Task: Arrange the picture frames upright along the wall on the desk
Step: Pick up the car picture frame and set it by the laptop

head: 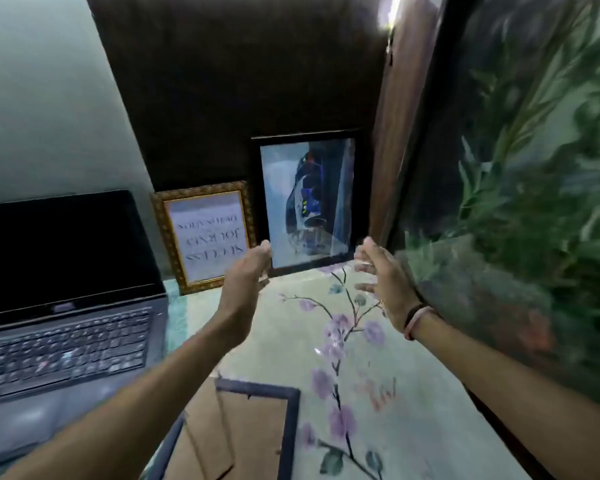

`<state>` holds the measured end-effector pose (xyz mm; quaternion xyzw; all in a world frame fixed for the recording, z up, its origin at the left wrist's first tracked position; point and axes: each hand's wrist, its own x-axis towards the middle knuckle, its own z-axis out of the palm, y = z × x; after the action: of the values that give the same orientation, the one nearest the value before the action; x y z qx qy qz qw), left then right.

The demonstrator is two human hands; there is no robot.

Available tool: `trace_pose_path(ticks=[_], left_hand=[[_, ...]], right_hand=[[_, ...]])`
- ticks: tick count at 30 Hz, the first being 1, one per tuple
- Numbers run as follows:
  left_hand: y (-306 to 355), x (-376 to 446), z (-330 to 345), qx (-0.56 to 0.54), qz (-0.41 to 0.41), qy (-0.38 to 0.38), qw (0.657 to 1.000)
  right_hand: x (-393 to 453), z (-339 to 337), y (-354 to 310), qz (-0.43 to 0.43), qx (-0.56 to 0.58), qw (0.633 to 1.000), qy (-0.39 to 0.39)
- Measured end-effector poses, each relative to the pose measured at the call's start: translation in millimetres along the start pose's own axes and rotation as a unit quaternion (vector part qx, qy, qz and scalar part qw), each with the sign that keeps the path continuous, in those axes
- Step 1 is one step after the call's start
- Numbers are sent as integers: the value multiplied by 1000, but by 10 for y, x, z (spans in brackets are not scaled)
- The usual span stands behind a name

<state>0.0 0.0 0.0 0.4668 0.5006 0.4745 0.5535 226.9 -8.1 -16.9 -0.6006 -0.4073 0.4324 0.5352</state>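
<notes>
A black picture frame [307,199] with a bluish picture stands upright against the dark wall at the back of the desk. Left of it leans a smaller gold picture frame [207,233] whose text reads upside down. My left hand [246,275] is open beside the black frame's lower left corner, fingertips at its edge. My right hand [383,271] is open with fingers spread just off the frame's lower right corner, not touching it. A third dark frame [257,431] lies face down at the desk's near edge, cardboard back showing.
An open laptop [59,299] fills the left of the desk. The desk top [413,410] has a floral cover. A wooden post [406,116] and a glass pane with green plants [534,185] close the right side.
</notes>
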Motion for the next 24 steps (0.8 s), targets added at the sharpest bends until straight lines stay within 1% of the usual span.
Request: trace_pose_path(ticks=[2,5,9,11,14,17,22,24], left_hand=[[-59,266,115,34,13,23,999],[-95,669,194,55,9,32,998],[-59,978,271,76,13,51,996],[8,1045,308,75,6,54,996],[74,1087,353,58,-8,44,997],[90,1105,343,80,-20,46,996],[260,940,254,88,-27,29,995],[415,781,181,93,-14,22,995]], right_hand=[[311,-14,53,-8,-15,1000,-3],[838,-2,55,-24,-48,999,-2],[1443,-3,14,0,-106,994,-14],[1629,1,-71,16,-112,993,-17],[1794,4,-177,59,-100,993,-34],[1851,50,-217,89,-59,993,-42],[1704,30,-102,89,-28,995,-44],[1892,-59,227,72,11,996,-43]])
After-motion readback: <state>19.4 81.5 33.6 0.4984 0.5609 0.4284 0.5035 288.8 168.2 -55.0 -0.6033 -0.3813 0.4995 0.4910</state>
